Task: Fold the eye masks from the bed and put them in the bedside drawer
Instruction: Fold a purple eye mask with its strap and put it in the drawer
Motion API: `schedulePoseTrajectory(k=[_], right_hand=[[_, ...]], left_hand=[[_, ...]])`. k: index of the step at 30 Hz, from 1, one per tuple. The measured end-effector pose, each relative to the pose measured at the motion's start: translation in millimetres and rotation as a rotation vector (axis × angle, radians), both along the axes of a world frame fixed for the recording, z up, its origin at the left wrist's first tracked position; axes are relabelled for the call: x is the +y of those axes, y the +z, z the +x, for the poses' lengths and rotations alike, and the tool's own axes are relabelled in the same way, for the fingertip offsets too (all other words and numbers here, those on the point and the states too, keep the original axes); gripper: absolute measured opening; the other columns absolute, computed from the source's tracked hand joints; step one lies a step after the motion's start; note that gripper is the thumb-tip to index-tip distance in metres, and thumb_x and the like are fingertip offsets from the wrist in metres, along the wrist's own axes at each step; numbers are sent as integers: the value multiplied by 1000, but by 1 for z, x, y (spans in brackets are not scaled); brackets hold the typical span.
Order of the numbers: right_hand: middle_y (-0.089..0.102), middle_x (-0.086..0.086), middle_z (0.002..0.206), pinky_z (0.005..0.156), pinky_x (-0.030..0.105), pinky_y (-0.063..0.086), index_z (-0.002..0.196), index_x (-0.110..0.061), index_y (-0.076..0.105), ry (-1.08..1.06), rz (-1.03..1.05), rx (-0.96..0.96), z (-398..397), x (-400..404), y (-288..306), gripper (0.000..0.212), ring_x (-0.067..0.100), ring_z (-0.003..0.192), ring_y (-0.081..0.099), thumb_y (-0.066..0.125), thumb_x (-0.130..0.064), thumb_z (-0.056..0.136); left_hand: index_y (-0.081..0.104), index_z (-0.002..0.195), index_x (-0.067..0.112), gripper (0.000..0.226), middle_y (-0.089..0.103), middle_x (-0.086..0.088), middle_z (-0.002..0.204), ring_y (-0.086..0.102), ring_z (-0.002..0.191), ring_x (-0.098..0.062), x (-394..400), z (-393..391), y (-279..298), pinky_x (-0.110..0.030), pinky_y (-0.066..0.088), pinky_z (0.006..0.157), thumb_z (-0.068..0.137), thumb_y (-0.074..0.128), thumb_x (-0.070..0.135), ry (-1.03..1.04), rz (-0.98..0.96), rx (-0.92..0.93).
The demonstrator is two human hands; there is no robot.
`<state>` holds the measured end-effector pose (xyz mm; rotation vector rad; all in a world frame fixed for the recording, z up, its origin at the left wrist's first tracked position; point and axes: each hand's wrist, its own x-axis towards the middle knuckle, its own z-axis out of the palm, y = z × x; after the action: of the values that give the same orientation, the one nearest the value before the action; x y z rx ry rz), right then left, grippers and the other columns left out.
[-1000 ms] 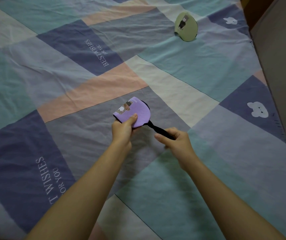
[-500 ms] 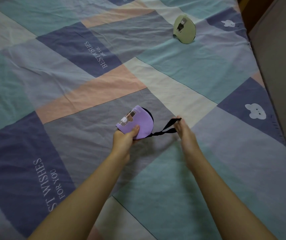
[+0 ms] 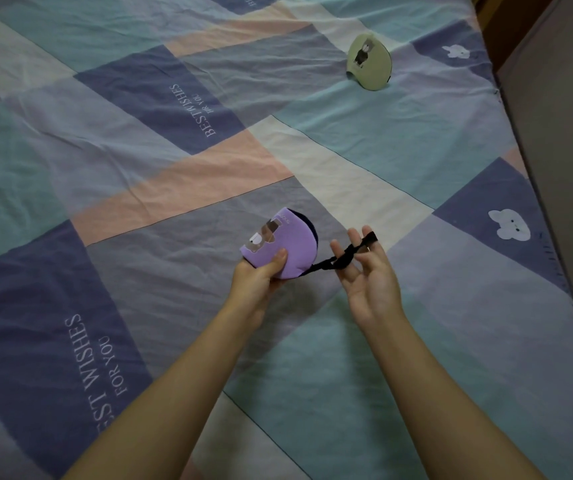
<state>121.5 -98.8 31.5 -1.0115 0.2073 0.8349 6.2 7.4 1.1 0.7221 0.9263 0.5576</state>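
Pinched in the left hand (image 3: 255, 277), thumb on top, is the folded purple eye mask (image 3: 278, 245), held at frame centre just above the bed; right hand (image 3: 370, 277) is open, fingers (image 3: 356, 239) spread, w/ the mask's black strap (image 3: 345, 254) looped across them. Patchwork bedsheet (image 3: 139, 168) fills most of the frame, pastel blocks w/ "BEST WISHES FOR YOU" print. Green eye mask (image 3: 370, 62) lies folded in the upper right, well apart from both hands.

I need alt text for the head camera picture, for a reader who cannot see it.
Two bare hands work over a patchwork bed sheet: the left hand grips a folded purple eye mask, its black strap draped over the open right hand. A green eye mask lies farther away.
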Motion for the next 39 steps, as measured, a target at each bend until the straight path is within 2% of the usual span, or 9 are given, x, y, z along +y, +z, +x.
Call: schedulePoseTrajectory(k=[3,7,14,18,21,24,30,34,39], right_hand=[[63,3,123,75,25,59,120,-12,60,-60,-161,-222,-4,-1,-7,39,18,72,73,48,10,91],[66,7,120,67,21,57,110,-12,67,-35,-186,-332,-11,-3,-12,33,9,84,68,64,7,84],[70,9,116,79,29,59,128,-15,55,93,-145,-295,-17,-9,-22,48,17,94,69,67,-1,83],[69,5,119,80,34,59,123,-17,60,178,-148,-332,-18,-17,-23,43,25,104,68,67,-2,83],[69,-2,119,74,29,58,112,-28,67,290,-153,-423,-19,-18,-21,45,17,105,67,78,-7,73],[70,-9,114,79,33,58,109,-34,68,408,-180,-551,-19,-16,-17,44,13,109,65,78,-16,70],[74,-11,98,63,27,58,107,-29,66,419,-246,-657,-19,-14,-16,48,8,86,71,72,-13,63],[72,-10,101,66,20,56,115,-26,61,458,-304,-722,-17,-16,-21,56,4,90,69,80,-5,67],[75,-5,85,64,18,53,92,-25,72,525,-264,-715,-17,-14,-21,33,8,78,70,75,-10,62]], left_hand=[[60,113,9,26,71,-4,102,70,87,-15,1,0,5,-26,58,71,88,63,7,-111,14,-36],[61,112,11,24,73,0,97,70,84,-11,-1,-3,8,-21,56,66,88,63,9,-193,15,-52],[63,111,10,25,74,-1,97,71,84,-13,-2,-5,8,-22,56,67,86,66,10,-174,40,-13],[63,112,10,27,72,-8,104,70,91,-20,-1,-8,7,-28,57,75,85,67,9,-149,104,56],[61,116,5,31,71,-13,107,69,95,-25,-3,-8,7,-36,57,84,86,66,9,-226,160,92],[61,116,4,32,71,-14,104,70,91,-24,-3,-9,9,-34,58,80,85,66,8,-309,171,80],[68,104,11,24,74,-10,96,71,84,-19,3,-13,13,-30,59,75,82,68,4,-527,247,112],[72,96,14,17,73,-6,82,68,72,-16,8,-18,17,-23,55,62,81,70,6,-729,281,82],[70,97,12,15,71,-6,82,66,70,-14,12,-22,18,-21,52,60,84,68,5,-797,282,49]])
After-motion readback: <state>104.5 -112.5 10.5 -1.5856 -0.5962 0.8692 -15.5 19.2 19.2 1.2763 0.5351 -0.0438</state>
